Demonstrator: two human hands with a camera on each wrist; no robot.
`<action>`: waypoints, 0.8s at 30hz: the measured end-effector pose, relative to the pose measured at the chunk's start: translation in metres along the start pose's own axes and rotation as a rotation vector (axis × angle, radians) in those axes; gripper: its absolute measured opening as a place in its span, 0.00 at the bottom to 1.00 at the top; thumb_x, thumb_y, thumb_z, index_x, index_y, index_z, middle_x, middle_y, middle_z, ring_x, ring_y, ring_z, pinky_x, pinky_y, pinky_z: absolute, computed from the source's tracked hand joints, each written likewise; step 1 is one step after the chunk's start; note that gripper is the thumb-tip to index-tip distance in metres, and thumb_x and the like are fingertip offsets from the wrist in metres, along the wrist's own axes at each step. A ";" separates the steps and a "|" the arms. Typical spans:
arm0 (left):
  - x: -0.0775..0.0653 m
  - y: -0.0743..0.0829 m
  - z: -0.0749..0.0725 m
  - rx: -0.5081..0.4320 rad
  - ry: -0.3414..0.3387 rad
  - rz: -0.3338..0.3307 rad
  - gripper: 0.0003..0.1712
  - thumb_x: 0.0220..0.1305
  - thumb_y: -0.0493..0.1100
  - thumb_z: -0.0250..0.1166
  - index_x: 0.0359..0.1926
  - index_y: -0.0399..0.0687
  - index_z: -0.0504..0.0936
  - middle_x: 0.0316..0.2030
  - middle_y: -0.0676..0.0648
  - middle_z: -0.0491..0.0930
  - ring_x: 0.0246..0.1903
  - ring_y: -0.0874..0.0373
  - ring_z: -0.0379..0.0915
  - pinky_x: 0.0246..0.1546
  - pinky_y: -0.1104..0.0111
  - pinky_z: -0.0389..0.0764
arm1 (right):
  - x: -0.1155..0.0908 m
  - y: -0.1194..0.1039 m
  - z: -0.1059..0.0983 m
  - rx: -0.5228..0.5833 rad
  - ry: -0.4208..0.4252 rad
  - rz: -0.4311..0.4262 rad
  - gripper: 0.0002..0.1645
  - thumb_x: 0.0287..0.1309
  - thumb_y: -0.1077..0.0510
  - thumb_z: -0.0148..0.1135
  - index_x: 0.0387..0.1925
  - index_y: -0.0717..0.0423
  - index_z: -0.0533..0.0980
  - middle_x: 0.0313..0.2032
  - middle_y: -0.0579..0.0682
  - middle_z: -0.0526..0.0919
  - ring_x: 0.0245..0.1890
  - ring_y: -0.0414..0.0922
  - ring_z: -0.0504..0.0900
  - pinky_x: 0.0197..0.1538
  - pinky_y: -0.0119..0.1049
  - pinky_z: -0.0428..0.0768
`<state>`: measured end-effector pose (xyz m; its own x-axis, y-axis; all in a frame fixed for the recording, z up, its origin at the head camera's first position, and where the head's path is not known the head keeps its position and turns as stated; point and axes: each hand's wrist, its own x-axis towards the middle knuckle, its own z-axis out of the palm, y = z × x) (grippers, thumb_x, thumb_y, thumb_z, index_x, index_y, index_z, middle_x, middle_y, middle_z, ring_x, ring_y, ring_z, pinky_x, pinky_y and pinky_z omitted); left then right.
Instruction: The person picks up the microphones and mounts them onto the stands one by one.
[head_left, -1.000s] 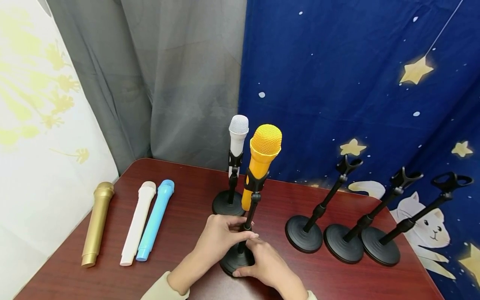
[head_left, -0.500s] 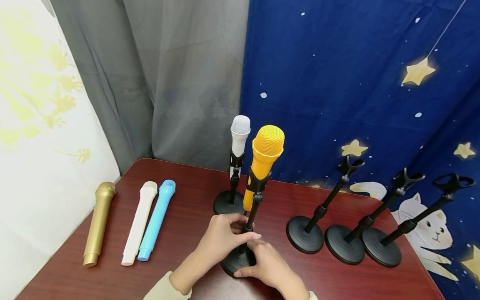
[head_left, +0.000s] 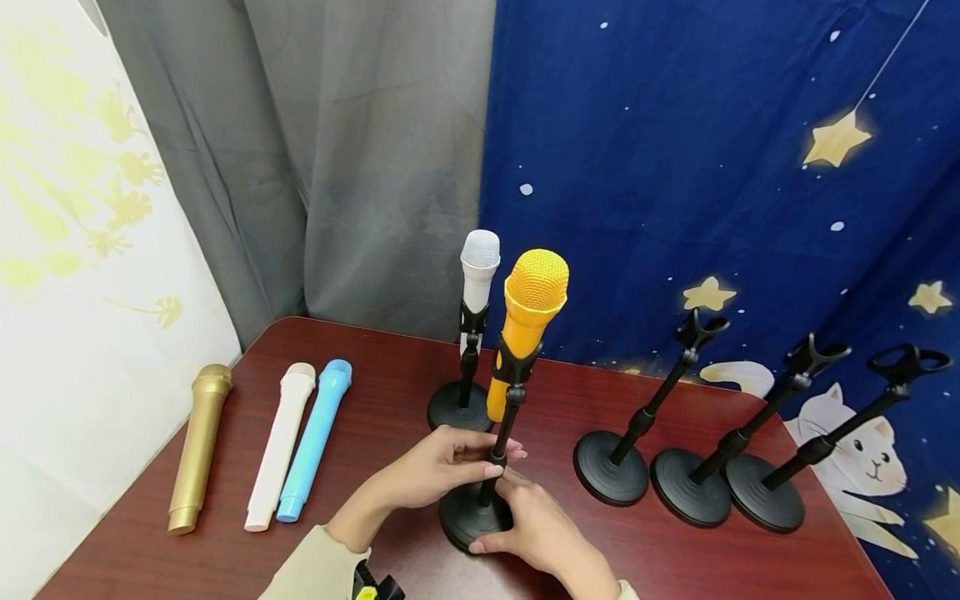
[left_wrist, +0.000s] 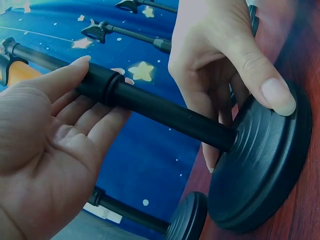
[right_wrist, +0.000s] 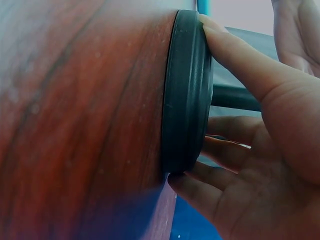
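A yellow microphone (head_left: 524, 321) sits tilted in the clip of a black microphone stand (head_left: 468, 521) in front of me. My left hand (head_left: 438, 467) holds the stand's pole at its collar (left_wrist: 97, 82), thumb on one side and fingers behind. Lower down, my right hand (head_left: 536, 529) grips the round base, with the thumb (right_wrist: 235, 55) on one edge and fingertips at the opposite edge. In the right wrist view the base (right_wrist: 187, 95) lies flat against the table. Just behind stands a second stand (head_left: 453, 407) carrying a white microphone (head_left: 478, 275).
On the left lie a gold microphone (head_left: 198, 450), a white microphone (head_left: 281, 446) and a light blue microphone (head_left: 315, 442). Three black stands with bare clips, the nearest one (head_left: 611, 471) among them, are lined up at right. Grey and blue curtains (head_left: 390, 167) hang behind the table (head_left: 390, 383).
My left wrist has turned and dropped slightly, bringing a dark wrist device into view, and the left fingers now reach farther past the pole. The right hand and stand keep their place.
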<state>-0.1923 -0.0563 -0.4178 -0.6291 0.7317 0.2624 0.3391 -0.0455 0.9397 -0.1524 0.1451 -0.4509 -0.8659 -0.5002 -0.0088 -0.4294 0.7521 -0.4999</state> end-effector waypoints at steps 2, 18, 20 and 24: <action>0.000 0.000 0.001 0.008 0.015 -0.018 0.20 0.69 0.44 0.58 0.60 0.48 0.76 0.55 0.49 0.80 0.58 0.54 0.75 0.56 0.71 0.76 | 0.000 0.000 0.000 0.001 -0.004 0.004 0.39 0.39 0.29 0.70 0.50 0.47 0.77 0.60 0.43 0.74 0.52 0.40 0.78 0.48 0.37 0.78; 0.002 0.010 0.014 0.076 0.280 -0.140 0.17 0.55 0.45 0.71 0.46 0.47 0.84 0.42 0.49 0.86 0.43 0.61 0.83 0.44 0.72 0.81 | -0.001 0.000 0.001 -0.028 -0.009 0.015 0.48 0.40 0.28 0.69 0.60 0.50 0.74 0.64 0.48 0.72 0.62 0.47 0.73 0.58 0.45 0.75; 0.003 0.011 0.016 0.094 0.320 -0.150 0.17 0.53 0.44 0.73 0.44 0.45 0.85 0.41 0.48 0.86 0.40 0.62 0.84 0.42 0.73 0.82 | 0.000 -0.001 0.001 -0.036 -0.015 0.024 0.49 0.39 0.28 0.69 0.59 0.52 0.74 0.63 0.49 0.74 0.62 0.47 0.73 0.58 0.45 0.75; 0.004 0.011 0.018 0.131 0.374 -0.164 0.17 0.50 0.44 0.74 0.42 0.45 0.85 0.38 0.48 0.87 0.38 0.63 0.84 0.41 0.73 0.82 | 0.001 -0.001 0.000 -0.043 -0.030 0.039 0.51 0.39 0.27 0.68 0.60 0.54 0.74 0.62 0.50 0.75 0.61 0.47 0.74 0.58 0.45 0.75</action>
<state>-0.1782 -0.0415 -0.4103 -0.8844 0.4234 0.1964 0.2845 0.1555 0.9460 -0.1524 0.1441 -0.4507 -0.8745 -0.4820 -0.0537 -0.4064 0.7887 -0.4613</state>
